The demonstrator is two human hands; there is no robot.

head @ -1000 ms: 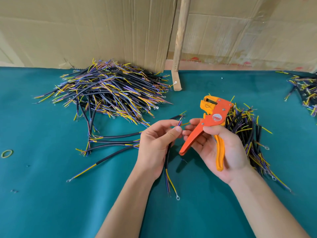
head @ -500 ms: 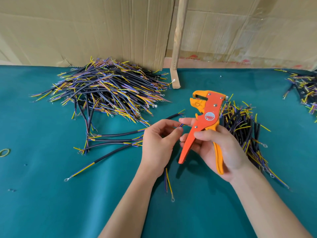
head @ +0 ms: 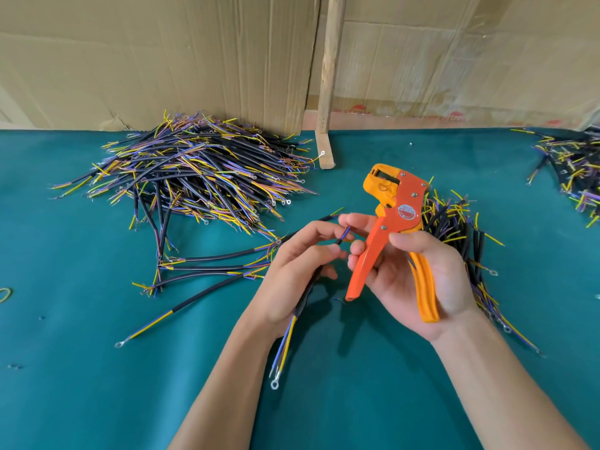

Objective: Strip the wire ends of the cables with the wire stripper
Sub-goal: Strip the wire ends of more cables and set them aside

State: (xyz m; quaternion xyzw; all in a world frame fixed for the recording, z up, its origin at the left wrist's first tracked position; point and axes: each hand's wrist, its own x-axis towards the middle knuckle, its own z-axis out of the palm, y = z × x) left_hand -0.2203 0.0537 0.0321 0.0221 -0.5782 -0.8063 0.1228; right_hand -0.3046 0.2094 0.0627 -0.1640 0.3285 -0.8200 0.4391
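Cable point(head: 306, 289) in play, a short black-sheathed length running down through the left hand point(head: 292, 271), its upper tip with a blue core pinched between thumb and forefinger, its lower tail of blue and yellow cores dropping below the heel of the palm to a small ring terminal point(head: 274, 384) over the green table point(head: 389, 401). So the left fingers are curled shut around it, light pinch up top, loose cradle beneath. Just beside those fingertips, the right hand point(head: 418, 280) has the orange wire stripper point(head: 391, 222), thumb across the body, fingers wrapped behind the handles; the handles stand spread apart, so the tool looks unsqueezed. Its yellow head sits above the right fingers, clear of the wire tip, not yet fed.

How will it handle? Light and limp, I'd say: the sheathed middle holds some shape, the bared cores flop. Best grip is on the sheath close behind the tip, so the thin core doesn't buckle going into the head. The cores look thin enough to nick or snap under a hard pull.

Beyond the left fingers, a big pile of cables point(head: 201, 170); behind the right hand, another heap point(head: 454, 222); a few loose ones point(head: 214, 264) lie left of the knuckles.
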